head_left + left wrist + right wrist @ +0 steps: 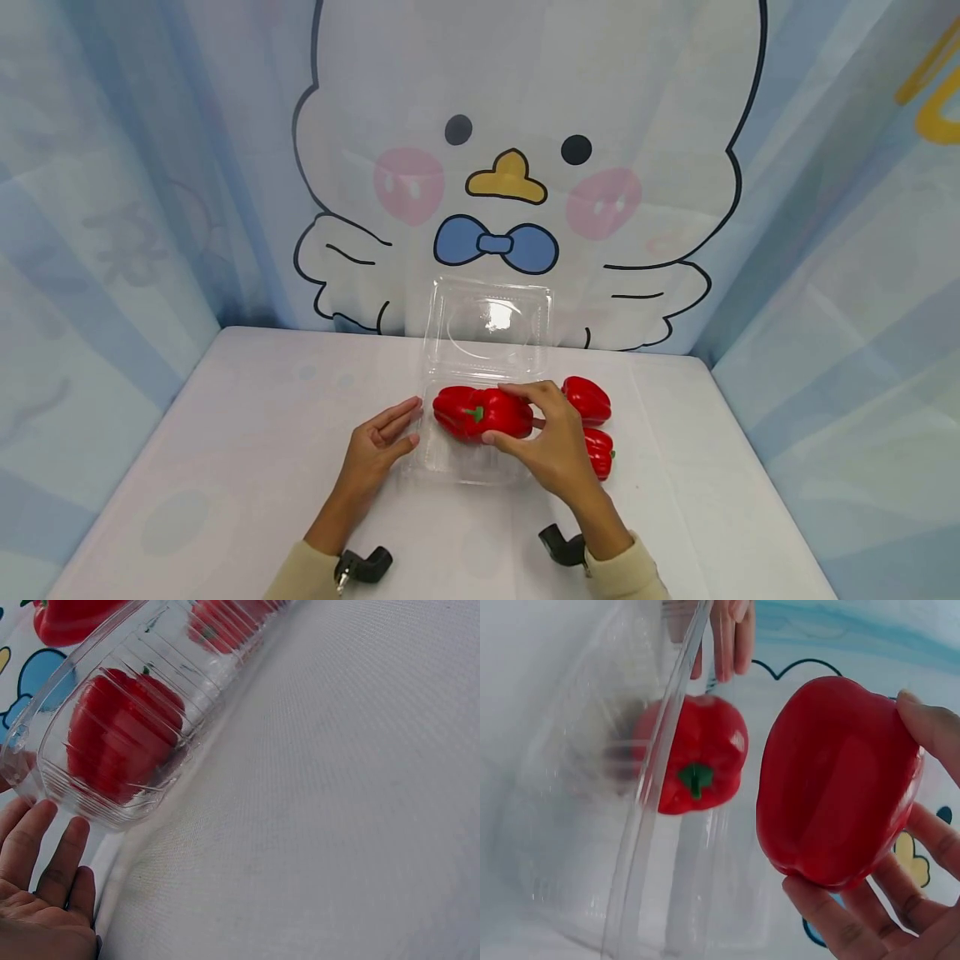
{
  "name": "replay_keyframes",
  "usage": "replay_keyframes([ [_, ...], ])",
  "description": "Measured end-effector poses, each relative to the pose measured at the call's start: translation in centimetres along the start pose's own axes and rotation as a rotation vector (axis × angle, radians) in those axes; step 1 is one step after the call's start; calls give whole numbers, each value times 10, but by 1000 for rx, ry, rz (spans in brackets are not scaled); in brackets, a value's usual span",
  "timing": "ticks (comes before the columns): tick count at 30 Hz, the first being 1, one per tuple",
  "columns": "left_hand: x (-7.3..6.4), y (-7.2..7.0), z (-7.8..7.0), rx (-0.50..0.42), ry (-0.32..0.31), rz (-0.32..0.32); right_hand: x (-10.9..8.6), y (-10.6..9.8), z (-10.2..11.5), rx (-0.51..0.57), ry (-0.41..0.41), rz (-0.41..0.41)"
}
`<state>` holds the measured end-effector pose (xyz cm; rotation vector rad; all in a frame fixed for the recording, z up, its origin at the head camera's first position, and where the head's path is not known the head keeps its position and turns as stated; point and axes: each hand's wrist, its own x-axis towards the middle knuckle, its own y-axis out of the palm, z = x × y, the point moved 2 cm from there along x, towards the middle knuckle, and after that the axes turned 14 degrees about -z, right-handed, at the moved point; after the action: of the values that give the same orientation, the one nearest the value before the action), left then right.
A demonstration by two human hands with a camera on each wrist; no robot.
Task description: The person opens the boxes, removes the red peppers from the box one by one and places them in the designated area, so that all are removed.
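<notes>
My right hand (pixel 557 442) grips a red bell pepper (pixel 836 784) between thumb and fingers, above the clear plastic clamshell box (pixel 472 477). Inside the box, toward its left side, lies another red bell pepper (pixel 712 750) with a green stem. My left hand (pixel 378 442) is at the box's left side, fingers extended; in the left wrist view its fingertips (pixel 46 810) meet the box wall. Two more red bell peppers, a farther one (pixel 587 400) and a nearer one (pixel 602 454), lie right of the box, partly behind my right hand.
The box's lid (pixel 487 325) stands raised at the back, near the curtain (pixel 495 83) with a cartoon bird. A white cloth covers the table (pixel 247 433). Black camera mounts sit at the left wrist (pixel 367 567) and right wrist (pixel 562 546).
</notes>
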<state>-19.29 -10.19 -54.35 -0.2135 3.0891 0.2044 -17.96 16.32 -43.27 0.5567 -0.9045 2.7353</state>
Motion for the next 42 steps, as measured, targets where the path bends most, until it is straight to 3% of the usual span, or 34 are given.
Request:
replay_keyframes([
  [26,1,0,1,21,-4,-16,17,-55,-41,-150,14,-149],
  [42,0,0,2,17,-29,-29,22,-86,-61,-205,73,-212],
])
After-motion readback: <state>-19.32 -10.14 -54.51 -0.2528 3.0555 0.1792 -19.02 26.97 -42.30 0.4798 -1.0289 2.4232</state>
